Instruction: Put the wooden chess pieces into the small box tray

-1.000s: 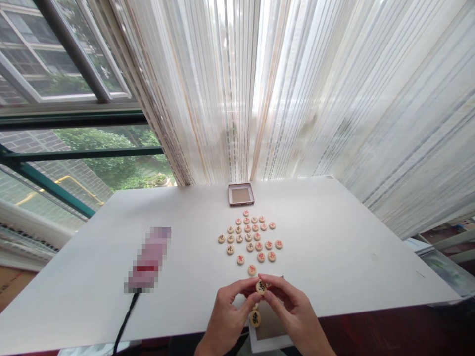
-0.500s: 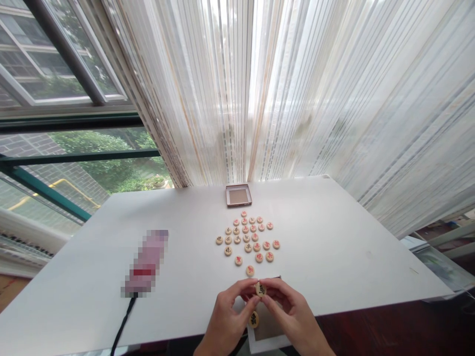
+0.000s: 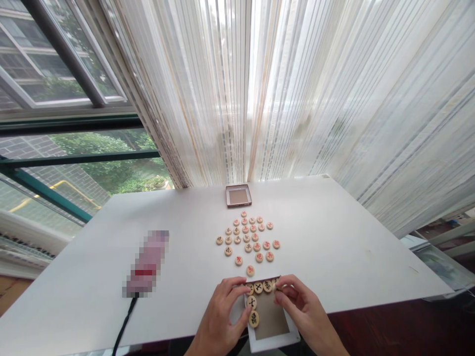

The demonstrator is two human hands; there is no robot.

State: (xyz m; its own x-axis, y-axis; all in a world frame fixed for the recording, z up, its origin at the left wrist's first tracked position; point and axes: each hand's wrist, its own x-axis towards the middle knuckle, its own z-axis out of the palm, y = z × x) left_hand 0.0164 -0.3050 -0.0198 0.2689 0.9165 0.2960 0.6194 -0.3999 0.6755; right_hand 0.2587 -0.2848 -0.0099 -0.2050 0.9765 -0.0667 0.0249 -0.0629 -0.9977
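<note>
An open shallow box (image 3: 274,342) with a white rim lies at the table's near edge. Round wooden Chinese chess pieces with black characters line its far and left sides, among them one piece (image 3: 254,319) at the lower left. My left hand (image 3: 226,314) is at the box's left side, fingers apart. Its index fingertip touches the far-left corner piece and its thumb lies beside the left column. At the far-right corner my right hand (image 3: 300,301) pinches a Chinese chess piece (image 3: 275,286), mostly hidden by the fingers.
Several red and black Chinese chess pieces (image 3: 248,247) lie spread on the white table (image 3: 315,237) beyond the box. Behind them sits another shallow box part (image 3: 238,197). A blurred pink object (image 3: 148,262) with a black cord is at left. Curtains (image 3: 237,99) hang behind.
My hands have moved apart from their shared hold on the black horse piece. My right hand has gone to the box's far-right corner, my left to its left side. More pieces inside now show.
</note>
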